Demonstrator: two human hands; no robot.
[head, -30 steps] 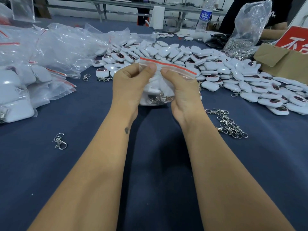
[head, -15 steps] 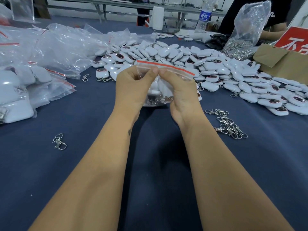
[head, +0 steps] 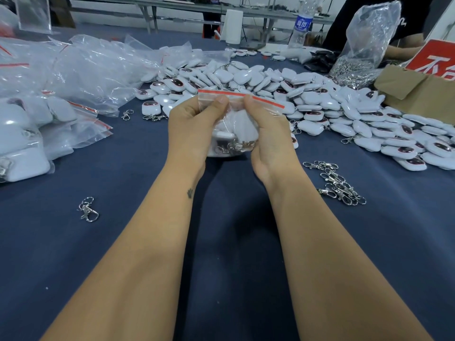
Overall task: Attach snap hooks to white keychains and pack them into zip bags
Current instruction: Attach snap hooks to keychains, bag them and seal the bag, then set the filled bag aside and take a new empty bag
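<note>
- Since a second earlier, both thumbs had closed together along the bag's mouth; they sat apart then, and now nearly met at centre frame.
- Zip bag (head: 234, 129) was held upright above the table (head: 123, 242), centre of frame, red strip along its top edge, white keychains with snap hooks packed inside.
- Left hand (head: 190, 129) gripped the bag's left side, thumb pinching just below the red strip.
- Right hand (head: 268, 134) gripped the right side, thumb pinching the seal beside the left thumb.
- Step in hand, by my reading: pressing the zip shut on a filled bag. The strip right of the thumbs looked unpressed; whether it was sealed I could not tell.
- Next move would likely call for running the right thumb outward along the strip to its far end, then setting the bag aside.
- Loose snap hooks (head: 337, 183) lay right of the right forearm; one single hook (head: 88, 210) lay at lower left.
- Heap of loose keychains (head: 307, 94) spread across the upper middle and right.
- Filled and empty bags (head: 61, 89) were piled at upper left.
- Water bottle (head: 300, 23), a clear sack of hooks (head: 364, 45) and a cardboard box (head: 418, 92) stood at upper right.
</note>
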